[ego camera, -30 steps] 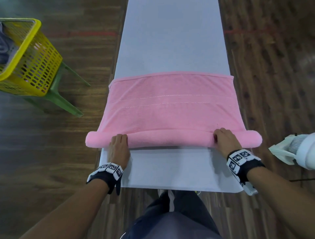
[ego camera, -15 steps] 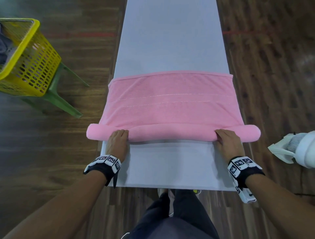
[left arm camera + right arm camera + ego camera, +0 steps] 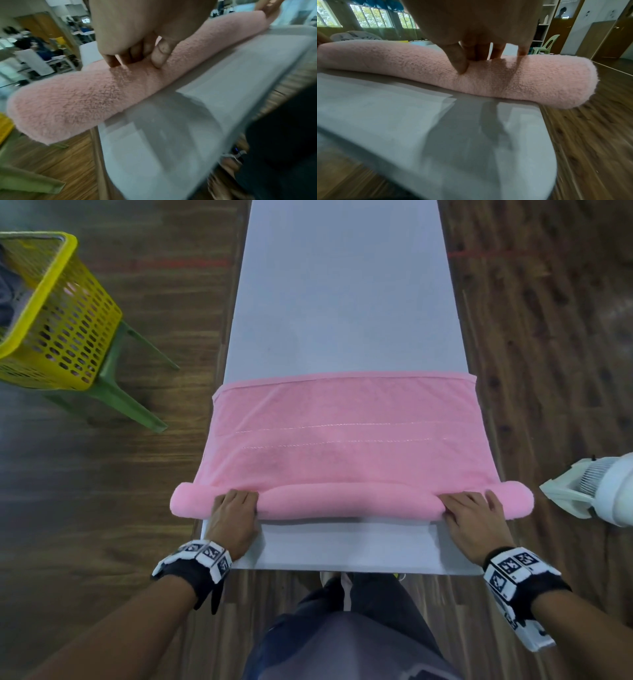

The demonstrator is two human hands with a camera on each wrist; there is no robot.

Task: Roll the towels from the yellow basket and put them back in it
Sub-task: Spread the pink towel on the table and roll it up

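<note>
A pink towel (image 3: 346, 440) lies across the grey table (image 3: 342, 302), its near part wound into a thick roll (image 3: 349, 503) whose ends overhang both table sides. My left hand (image 3: 236, 508) lies over the roll near its left end, with fingertips (image 3: 111, 63) and thumb pressing the pile. My right hand (image 3: 469, 508) presses the roll (image 3: 539, 83) near its right end, fingers (image 3: 496, 54) on top and thumb on the near side. The yellow basket (image 3: 65, 313) stands at the far left on a green stool, with dark cloth inside.
The long table runs away from me, with bare grey surface beyond the towel. A green stool (image 3: 116, 392) holds the basket over the wooden floor. A white fan (image 3: 599, 491) sits at the right, close to the roll's end. My legs are at the table's near edge.
Both hands have slid from the roll's near side up over its top, fingers stretched further forward. The flat part of the towel looks slightly shorter.
</note>
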